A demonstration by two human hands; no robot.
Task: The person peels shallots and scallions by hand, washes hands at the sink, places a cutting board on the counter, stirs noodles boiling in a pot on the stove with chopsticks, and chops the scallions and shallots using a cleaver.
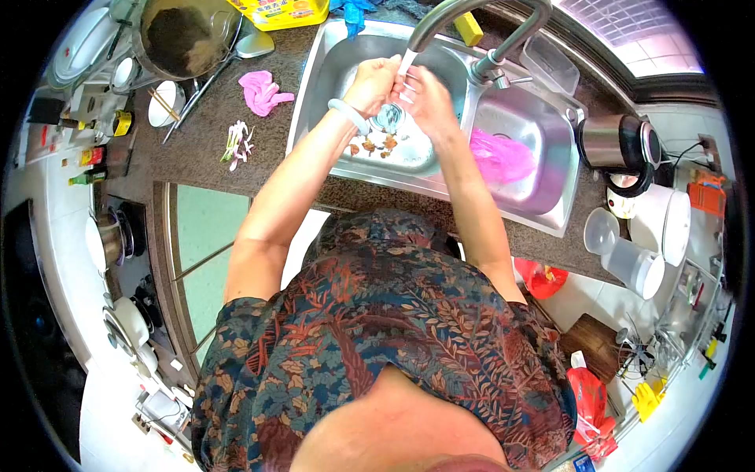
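Both hands are over the left basin of the steel sink (344, 59), just below the end of the curved tap (429, 27), where water runs down. My left hand (375, 85), with a pale bangle (348, 116) at the wrist, has its fingers curled together near the stream; anything between them is too small to make out. Beside it on the right, my right hand (425, 98) has its fingers partly spread and bent toward the left one. Below the hands, brown and white pieces (385, 145) lie on the basin floor near the drain (388, 118).
A pink plastic bag (501, 156) lies in the right basin. Left of the sink are a pink cloth (264, 92), white-and-green scraps (237, 145), a white bowl (166, 104) with chopsticks and a large pan (181, 35). A steel kettle (609, 142) stands at the right.
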